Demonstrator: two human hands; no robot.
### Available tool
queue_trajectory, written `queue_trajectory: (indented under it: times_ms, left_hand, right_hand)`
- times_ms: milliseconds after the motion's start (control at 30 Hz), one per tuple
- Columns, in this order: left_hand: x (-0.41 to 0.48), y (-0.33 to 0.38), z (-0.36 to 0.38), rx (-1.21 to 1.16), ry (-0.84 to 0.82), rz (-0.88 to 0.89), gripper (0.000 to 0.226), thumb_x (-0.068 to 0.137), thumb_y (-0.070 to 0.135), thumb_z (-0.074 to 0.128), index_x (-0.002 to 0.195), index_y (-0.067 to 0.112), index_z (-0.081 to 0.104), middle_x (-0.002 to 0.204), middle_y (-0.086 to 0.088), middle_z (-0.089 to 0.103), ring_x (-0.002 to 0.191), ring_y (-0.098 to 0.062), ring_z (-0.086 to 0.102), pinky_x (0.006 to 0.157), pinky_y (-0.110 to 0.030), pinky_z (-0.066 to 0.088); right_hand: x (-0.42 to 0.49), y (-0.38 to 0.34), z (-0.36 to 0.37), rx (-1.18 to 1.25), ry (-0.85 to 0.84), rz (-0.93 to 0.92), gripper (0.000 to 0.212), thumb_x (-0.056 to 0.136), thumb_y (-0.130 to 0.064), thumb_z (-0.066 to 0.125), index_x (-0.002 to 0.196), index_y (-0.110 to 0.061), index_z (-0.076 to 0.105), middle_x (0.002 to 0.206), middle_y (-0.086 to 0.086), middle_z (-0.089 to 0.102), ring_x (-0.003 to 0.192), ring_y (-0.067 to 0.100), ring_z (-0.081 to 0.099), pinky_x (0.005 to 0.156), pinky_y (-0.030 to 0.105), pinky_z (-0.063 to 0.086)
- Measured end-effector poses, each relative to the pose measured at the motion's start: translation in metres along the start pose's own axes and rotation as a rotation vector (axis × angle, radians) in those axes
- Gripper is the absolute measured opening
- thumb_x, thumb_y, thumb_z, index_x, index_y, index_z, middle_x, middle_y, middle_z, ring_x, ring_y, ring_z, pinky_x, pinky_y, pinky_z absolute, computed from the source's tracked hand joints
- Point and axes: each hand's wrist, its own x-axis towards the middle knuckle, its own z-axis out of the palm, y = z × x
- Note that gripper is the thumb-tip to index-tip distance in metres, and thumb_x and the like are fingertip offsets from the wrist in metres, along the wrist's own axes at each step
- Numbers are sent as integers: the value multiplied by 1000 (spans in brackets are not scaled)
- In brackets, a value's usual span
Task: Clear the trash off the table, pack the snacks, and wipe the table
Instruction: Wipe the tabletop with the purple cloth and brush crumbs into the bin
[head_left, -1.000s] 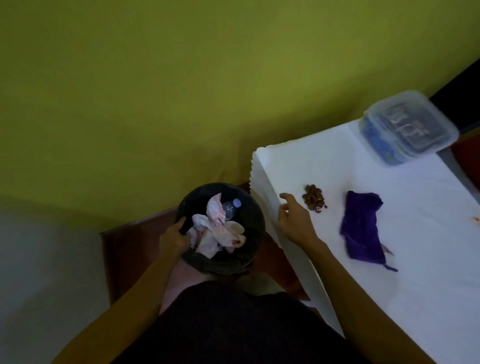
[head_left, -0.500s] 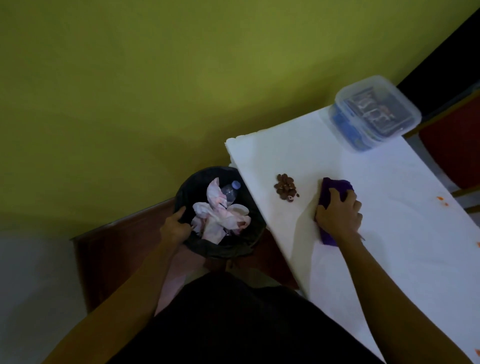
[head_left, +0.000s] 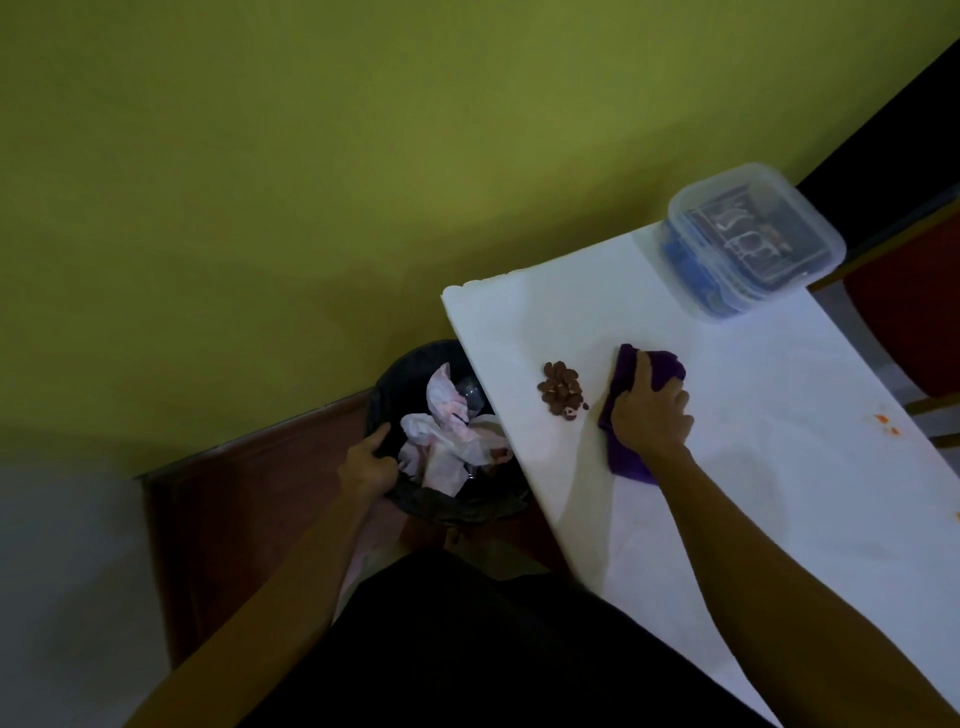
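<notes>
A white table (head_left: 753, 467) fills the right side. My right hand (head_left: 649, 415) presses flat on a purple cloth (head_left: 660, 366) lying on it. Just left of the cloth sits a small pile of brown nuts (head_left: 561, 389). A clear lidded plastic container (head_left: 753, 239) with snack packets inside stands at the table's far end. Beside the table's left edge stands a black bin (head_left: 452, 504), partly tucked under that edge, holding crumpled white tissues (head_left: 447, 441) and a plastic bottle (head_left: 470, 387). My left hand (head_left: 369, 462) grips the bin's near rim.
Small orange crumbs (head_left: 883, 422) lie on the table at the right. A red chair (head_left: 914, 312) stands past the table's right side. A green wall fills the back, with a dark wooden skirting (head_left: 249, 467) below it.
My right hand left the table's edge and came down on the purple cloth, then slid it a little toward the nuts. My left hand kept hold of the bin's rim.
</notes>
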Motion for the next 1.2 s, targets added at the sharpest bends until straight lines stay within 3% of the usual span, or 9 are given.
queue_trajectory:
  times_ms: [133,233,400,500,567,700,867,1100,1200]
  left_hand:
    - [-2,2,4,-16,17,18,62,86,2,53,143,28,51,138,-19,58,115,-36,62,96,-37,49]
    - [-1,4,4,-27,38,31,64,85,0,51,142,29,53,138,-15,59,108,-34,64,86,-29,48]
    - [2,8,1,-7,33,74,65,85,0,48,141,33,52,139,-13,58,109,-35,64,86,-30,50]
    - [5,9,-3,6,7,80,66,87,-1,45,143,34,50,138,-14,59,92,-33,67,72,-26,48]
    - [4,9,-5,8,5,76,66,87,0,44,143,36,50,139,-13,58,88,-30,66,73,-28,51]
    - [2,7,-6,7,28,99,65,86,2,48,142,34,50,144,-11,54,109,-34,64,92,-34,51]
    - [1,2,-6,-8,27,65,64,87,2,48,143,33,50,145,-11,53,110,-30,64,80,-23,44]
    - [6,0,-8,20,20,71,63,88,4,48,143,33,50,143,-14,54,107,-35,64,85,-31,50]
    - [8,-7,-10,27,22,71,63,88,2,48,144,31,50,142,-14,55,102,-35,65,76,-27,47]
  right_hand:
    - [-6,-13,11,-101,22,-119,67,101,-31,43,158,-21,9,152,32,23,132,45,35,105,53,36]
    - [-17,-33,20,-86,4,-209,73,98,-27,52,158,-22,11,152,32,20,132,46,34,108,53,35]
    - [-42,-73,33,29,-68,-462,69,95,-27,56,155,-28,22,147,25,30,127,43,41,103,52,42]
    - [-50,-82,31,99,-81,-622,62,95,-26,54,151,-30,29,141,21,40,122,39,46,97,50,49]
    - [-46,-78,25,151,-24,-568,60,95,-26,55,150,-29,31,138,20,42,120,37,47,97,49,49]
    - [-25,-50,19,158,34,-366,57,95,-27,56,147,-30,34,140,20,39,123,39,47,98,53,49]
    - [-34,-45,32,155,56,-205,57,96,-27,54,149,-28,33,141,21,37,123,41,46,95,52,48]
    - [-75,-81,51,126,-75,-649,60,91,-27,59,147,-30,39,133,18,48,116,36,52,90,44,53]
    - [-69,-77,37,173,2,-606,59,93,-26,59,148,-27,39,130,17,49,112,32,52,89,42,52]
